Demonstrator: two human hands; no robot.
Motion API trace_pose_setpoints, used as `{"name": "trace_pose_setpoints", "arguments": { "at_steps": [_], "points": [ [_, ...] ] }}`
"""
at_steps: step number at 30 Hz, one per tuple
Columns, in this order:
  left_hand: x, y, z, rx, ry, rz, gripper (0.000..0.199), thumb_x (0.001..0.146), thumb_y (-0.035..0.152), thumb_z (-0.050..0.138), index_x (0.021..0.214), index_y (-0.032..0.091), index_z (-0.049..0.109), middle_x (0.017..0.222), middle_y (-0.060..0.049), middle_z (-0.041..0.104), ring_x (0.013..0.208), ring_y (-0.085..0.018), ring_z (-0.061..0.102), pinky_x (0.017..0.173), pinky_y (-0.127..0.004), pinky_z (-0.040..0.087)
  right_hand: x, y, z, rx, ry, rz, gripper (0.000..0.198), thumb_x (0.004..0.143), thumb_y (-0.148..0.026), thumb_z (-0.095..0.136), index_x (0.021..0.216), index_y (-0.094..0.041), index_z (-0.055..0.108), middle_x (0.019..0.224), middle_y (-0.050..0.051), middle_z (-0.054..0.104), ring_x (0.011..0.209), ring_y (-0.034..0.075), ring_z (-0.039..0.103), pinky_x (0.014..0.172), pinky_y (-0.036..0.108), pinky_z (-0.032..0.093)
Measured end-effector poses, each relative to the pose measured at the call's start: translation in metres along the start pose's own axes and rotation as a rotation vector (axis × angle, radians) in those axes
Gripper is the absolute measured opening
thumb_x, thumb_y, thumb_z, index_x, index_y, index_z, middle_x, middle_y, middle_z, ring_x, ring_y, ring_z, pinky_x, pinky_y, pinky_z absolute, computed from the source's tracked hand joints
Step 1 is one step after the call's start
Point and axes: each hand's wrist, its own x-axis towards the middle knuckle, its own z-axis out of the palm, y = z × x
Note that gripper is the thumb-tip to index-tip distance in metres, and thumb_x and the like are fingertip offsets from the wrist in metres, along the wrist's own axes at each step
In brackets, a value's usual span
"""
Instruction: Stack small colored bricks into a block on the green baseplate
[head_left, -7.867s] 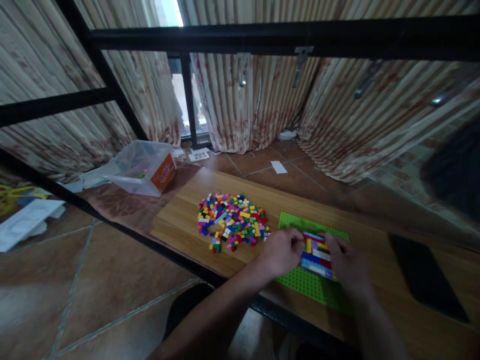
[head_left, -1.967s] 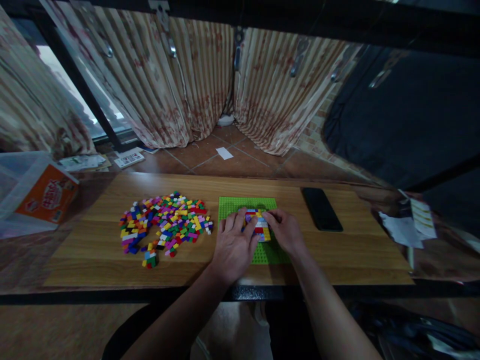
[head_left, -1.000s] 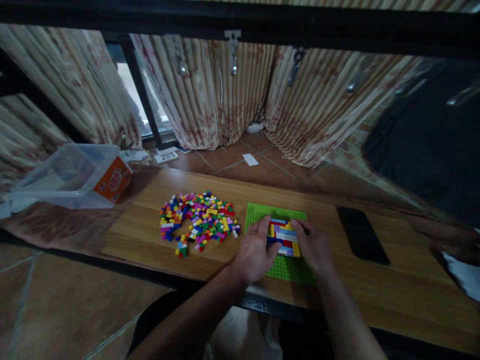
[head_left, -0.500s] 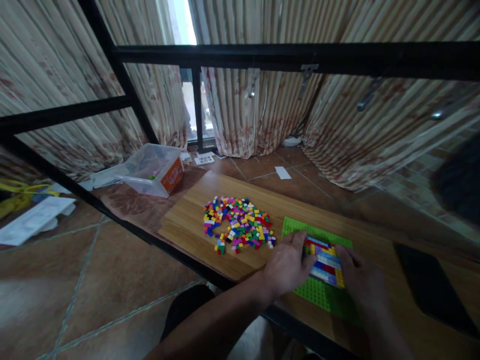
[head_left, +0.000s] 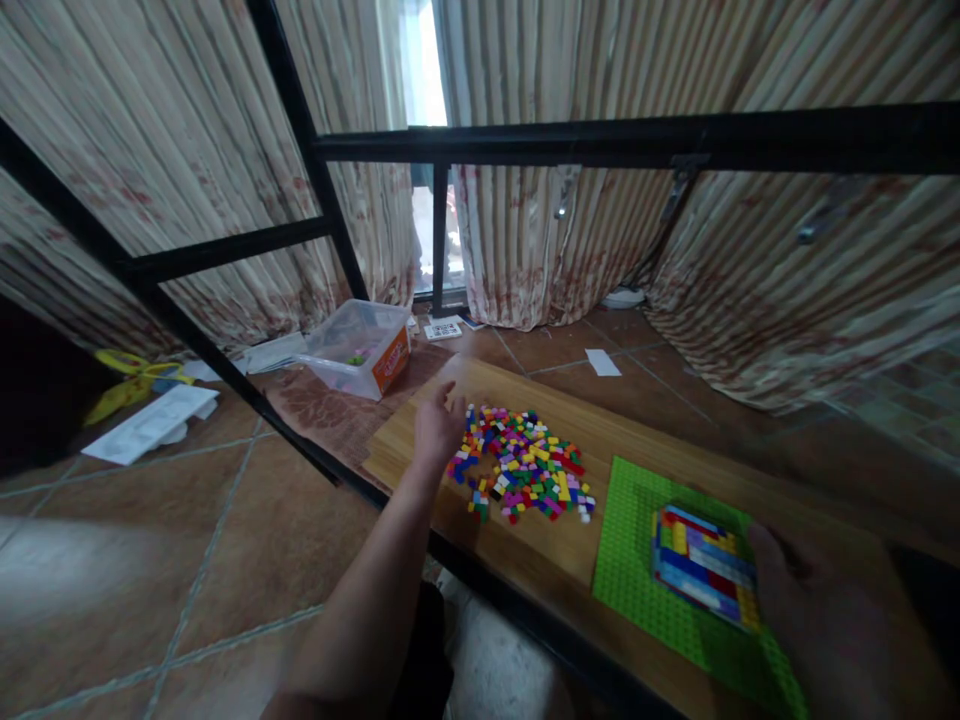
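My left hand [head_left: 439, 425] is over the left edge of a pile of small loose toy bricks [head_left: 529, 460], its fingers apart and nothing seen in them. A flat rectangular build of colored bricks [head_left: 705, 565], with red, blue, yellow and white rows, sits on a green studded baseplate [head_left: 626, 530]. Beside the build's right end is my right hand [head_left: 817, 590], dim and blurred. Its visible fingers look stretched out and hold nothing I can see; whether they touch the build is unclear.
The wooden board [head_left: 480, 380] carries the pile and baseplate. A clear plastic box [head_left: 352, 350] with an orange label stands beyond its left end. A dark flat object [head_left: 926, 590] lies at far right. Black metal bars [head_left: 570, 140] cross in front of curtains [head_left: 517, 250].
My left hand has left the brick build and moved left to the loose pile. My right hand stays by the build's right end. The whole view has shifted left.
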Motion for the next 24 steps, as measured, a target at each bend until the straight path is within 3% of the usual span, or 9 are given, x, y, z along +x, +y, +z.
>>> {"name": "trace_pose_setpoints", "arguments": {
  "at_steps": [2, 4, 7, 10, 14, 24],
  "points": [
    [0.013, -0.019, -0.006, -0.007, -0.022, 0.079, 0.038, 0.09, 0.028, 0.05, 0.123, 0.011, 0.062, 0.123, -0.017, 0.066, 0.115, -0.026, 0.061, 0.1, -0.043, 0.047, 0.0, -0.001, -0.001, -0.029, -0.009, 0.006, 0.055, 0.074, -0.062, 0.039, 0.099, -0.027, 0.073, 0.079, 0.021, 0.07, 0.066, 0.035, 0.064, 0.063, 0.046, 0.044],
    [0.018, -0.032, -0.005, -0.015, -0.126, 0.217, 0.042, 0.095, 0.032, 0.043, 0.129, 0.012, 0.057, 0.131, -0.016, 0.062, 0.123, -0.025, 0.056, 0.106, -0.043, 0.042, 0.0, -0.003, -0.002, -0.019, -0.004, -0.004, 0.055, 0.073, -0.062, 0.04, 0.099, -0.027, 0.073, 0.078, 0.021, 0.07, 0.067, 0.035, 0.064, 0.062, 0.046, 0.044],
    [0.016, -0.038, 0.005, 0.029, -0.254, 0.32, 0.049, 0.099, 0.038, 0.032, 0.138, 0.013, 0.048, 0.14, -0.015, 0.055, 0.132, -0.024, 0.048, 0.111, -0.043, 0.036, -0.001, -0.005, -0.003, 0.029, 0.004, -0.021, 0.049, 0.072, -0.062, 0.043, 0.097, -0.03, 0.072, 0.077, 0.019, 0.07, 0.068, 0.036, 0.064, 0.062, 0.047, 0.043],
    [0.011, -0.035, 0.014, 0.09, -0.313, 0.35, 0.051, 0.099, 0.041, 0.03, 0.141, 0.013, 0.044, 0.143, -0.014, 0.051, 0.135, -0.024, 0.045, 0.112, -0.044, 0.035, -0.001, -0.004, 0.0, 0.049, 0.022, -0.027, 0.044, 0.071, -0.061, 0.046, 0.095, -0.033, 0.071, 0.076, 0.017, 0.07, 0.066, 0.036, 0.064, 0.062, 0.048, 0.043],
    [0.005, -0.027, 0.021, 0.118, -0.341, 0.382, 0.05, 0.099, 0.042, 0.031, 0.135, 0.013, 0.05, 0.135, -0.014, 0.059, 0.128, -0.024, 0.051, 0.11, -0.042, 0.038, 0.0, -0.001, 0.004, 0.043, 0.01, -0.058, 0.044, 0.071, -0.06, 0.047, 0.095, -0.032, 0.071, 0.08, 0.017, 0.071, 0.065, 0.035, 0.065, 0.062, 0.047, 0.043],
    [-0.01, -0.008, 0.034, -0.105, -0.306, 0.307, 0.052, 0.099, 0.046, 0.029, 0.121, 0.013, 0.062, 0.122, -0.013, 0.067, 0.117, -0.024, 0.06, 0.103, -0.036, 0.043, -0.005, -0.002, 0.004, 0.019, 0.004, -0.091, 0.052, 0.077, -0.061, 0.048, 0.107, -0.025, 0.071, 0.08, 0.016, 0.071, 0.068, 0.034, 0.066, 0.062, 0.045, 0.045]
  ]
}}
